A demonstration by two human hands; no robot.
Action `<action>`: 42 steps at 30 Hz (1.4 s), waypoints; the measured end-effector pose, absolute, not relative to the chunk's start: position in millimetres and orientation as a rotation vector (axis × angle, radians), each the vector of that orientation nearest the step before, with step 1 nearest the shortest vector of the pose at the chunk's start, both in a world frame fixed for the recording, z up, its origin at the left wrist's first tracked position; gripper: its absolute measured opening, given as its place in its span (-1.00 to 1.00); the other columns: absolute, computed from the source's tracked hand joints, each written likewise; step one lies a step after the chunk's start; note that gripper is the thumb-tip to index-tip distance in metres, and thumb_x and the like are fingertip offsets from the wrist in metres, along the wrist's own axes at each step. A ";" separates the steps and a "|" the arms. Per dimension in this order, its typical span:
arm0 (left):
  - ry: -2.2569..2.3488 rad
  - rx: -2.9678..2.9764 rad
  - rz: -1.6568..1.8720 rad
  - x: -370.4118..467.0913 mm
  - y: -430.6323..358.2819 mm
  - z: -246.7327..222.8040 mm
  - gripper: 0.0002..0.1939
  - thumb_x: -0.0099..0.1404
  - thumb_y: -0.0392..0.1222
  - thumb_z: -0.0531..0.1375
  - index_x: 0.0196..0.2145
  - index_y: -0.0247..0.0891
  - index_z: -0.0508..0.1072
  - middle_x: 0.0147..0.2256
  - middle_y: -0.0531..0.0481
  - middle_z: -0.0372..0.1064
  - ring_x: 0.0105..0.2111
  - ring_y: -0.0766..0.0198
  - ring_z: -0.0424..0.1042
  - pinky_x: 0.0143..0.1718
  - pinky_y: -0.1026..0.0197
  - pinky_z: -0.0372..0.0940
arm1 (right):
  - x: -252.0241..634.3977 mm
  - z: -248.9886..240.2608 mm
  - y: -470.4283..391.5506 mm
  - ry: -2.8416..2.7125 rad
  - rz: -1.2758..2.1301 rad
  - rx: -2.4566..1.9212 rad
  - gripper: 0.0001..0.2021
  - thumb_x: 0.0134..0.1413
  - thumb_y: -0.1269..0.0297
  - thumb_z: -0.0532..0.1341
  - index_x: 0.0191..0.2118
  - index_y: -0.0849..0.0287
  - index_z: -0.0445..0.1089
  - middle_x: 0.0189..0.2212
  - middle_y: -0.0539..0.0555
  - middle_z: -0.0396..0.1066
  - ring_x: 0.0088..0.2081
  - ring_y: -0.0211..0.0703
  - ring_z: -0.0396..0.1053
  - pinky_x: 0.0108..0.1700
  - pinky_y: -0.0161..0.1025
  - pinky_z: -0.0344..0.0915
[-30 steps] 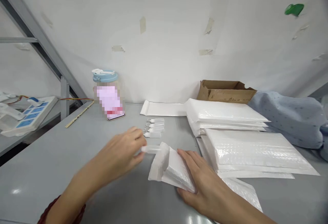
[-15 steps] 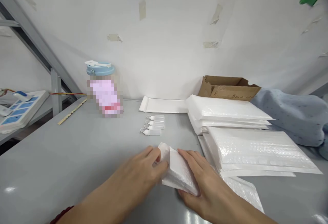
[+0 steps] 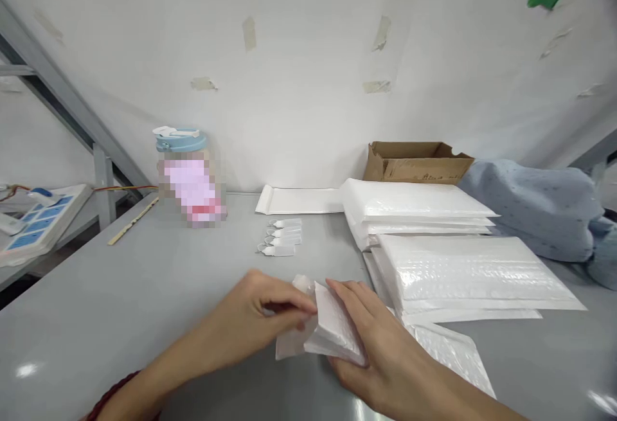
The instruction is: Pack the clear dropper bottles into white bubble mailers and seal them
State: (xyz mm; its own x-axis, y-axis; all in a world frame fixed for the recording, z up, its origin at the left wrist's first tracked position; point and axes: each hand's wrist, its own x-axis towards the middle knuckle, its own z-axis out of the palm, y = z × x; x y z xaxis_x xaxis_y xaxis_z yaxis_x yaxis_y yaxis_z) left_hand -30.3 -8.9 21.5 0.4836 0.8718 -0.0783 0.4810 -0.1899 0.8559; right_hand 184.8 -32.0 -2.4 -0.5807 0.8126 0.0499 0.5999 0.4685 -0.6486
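Observation:
A white bubble mailer (image 3: 337, 328) is held low in the middle of the view, its mouth turned to the left and its flap folded out. My right hand (image 3: 373, 344) wraps round its right side, thumb below and fingers on top. At the mouth, my left hand (image 3: 277, 305) has thumb and fingers pinched together against the mailer's edge; the fingertips are partly hidden there. Beyond the hands, several small clear dropper bottles (image 3: 282, 251) with white caps lie in a row on the grey table (image 3: 183, 292).
Stacks of white bubble mailers (image 3: 463, 273) lie to the right, one flat mailer (image 3: 303, 200) by the wall. Behind are a cardboard box (image 3: 424, 169) and blue cloth (image 3: 535, 212). A blue-lidded container (image 3: 180, 141), a thin strip (image 3: 134, 220) and a power strip (image 3: 41, 225) are left.
The left hand has loosened from the flap and shifted its fingertips to the mailer's mouth edge, leaving the flap more exposed. The right hand keeps its hold. The view has shifted slightly.

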 end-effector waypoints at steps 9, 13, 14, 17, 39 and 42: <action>1.612 2.318 0.424 -75.5 37.6 -7.6 -0.77 0.25 -0.13 0.07 -0.23 -0.27 0.43 -0.20 -0.13 0.40 -0.11 0.02 0.29 -0.12 0.03 0.24 | 189.1 -3.8 -25.6 -2.304 0.839 -1.236 -0.36 -0.04 0.41 0.14 0.21 0.21 0.01 0.03 0.22 0.20 0.05 0.06 0.20 0.09 0.04 0.21; 1.543 2.275 0.345 -75.0 32.9 0.4 -0.82 0.24 -0.18 0.04 -0.40 -0.21 0.42 -0.36 0.02 0.40 -0.32 0.19 0.35 -0.29 0.19 0.25 | 188.7 -2.7 -25.1 -2.288 0.852 -1.249 -0.34 -0.04 0.39 0.15 0.23 0.24 -0.01 0.03 0.24 0.19 0.06 0.08 0.19 0.11 0.08 0.19; 1.542 2.256 0.333 -76.1 31.2 4.1 -0.80 0.25 -0.18 0.04 -0.43 -0.20 0.42 -0.40 0.04 0.39 -0.37 0.22 0.35 -0.34 0.22 0.23 | 188.7 -2.5 -25.0 -2.285 0.858 -1.246 -0.34 -0.04 0.39 0.15 0.23 0.23 -0.01 0.03 0.23 0.19 0.06 0.08 0.19 0.11 0.07 0.19; 1.569 2.200 0.332 -81.3 28.5 12.6 -0.77 0.28 -0.12 0.02 -0.39 -0.20 0.43 -0.40 0.04 0.40 -0.42 0.24 0.34 -0.41 0.26 0.21 | 188.8 -2.6 -24.9 -2.284 0.863 -1.238 -0.38 -0.03 0.39 0.14 0.20 0.20 0.02 0.03 0.22 0.19 0.05 0.07 0.20 0.10 0.06 0.21; 1.309 1.800 0.394 -74.5 11.8 36.8 -0.81 0.26 -0.11 0.14 -0.39 -0.25 0.47 -0.60 0.12 0.34 -0.58 0.37 0.33 -0.52 0.37 0.23 | 187.6 -10.4 -22.0 -2.329 0.760 -1.289 -0.37 -0.01 0.38 0.14 0.22 0.22 -0.03 0.01 0.24 0.21 0.03 0.08 0.22 0.06 0.08 0.26; 1.294 1.878 0.418 -57.1 5.4 27.4 -0.81 0.25 -0.17 0.12 -0.43 -0.25 0.49 -0.60 0.13 0.28 -0.60 0.41 0.25 -0.57 0.39 0.16 | 187.0 -10.2 -23.1 -2.362 0.751 -1.291 -0.36 -0.01 0.40 0.13 0.22 0.26 -0.04 0.01 0.27 0.21 0.03 0.11 0.21 0.06 0.12 0.24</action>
State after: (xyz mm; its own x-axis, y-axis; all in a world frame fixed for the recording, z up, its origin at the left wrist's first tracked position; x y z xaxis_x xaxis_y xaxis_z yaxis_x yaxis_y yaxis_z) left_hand -57.1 5.4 27.4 0.4218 0.8918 -0.1636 0.6274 -0.1568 0.7628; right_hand 187.0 -23.1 -10.2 -0.5266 0.8489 0.0461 0.6663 0.4458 -0.5978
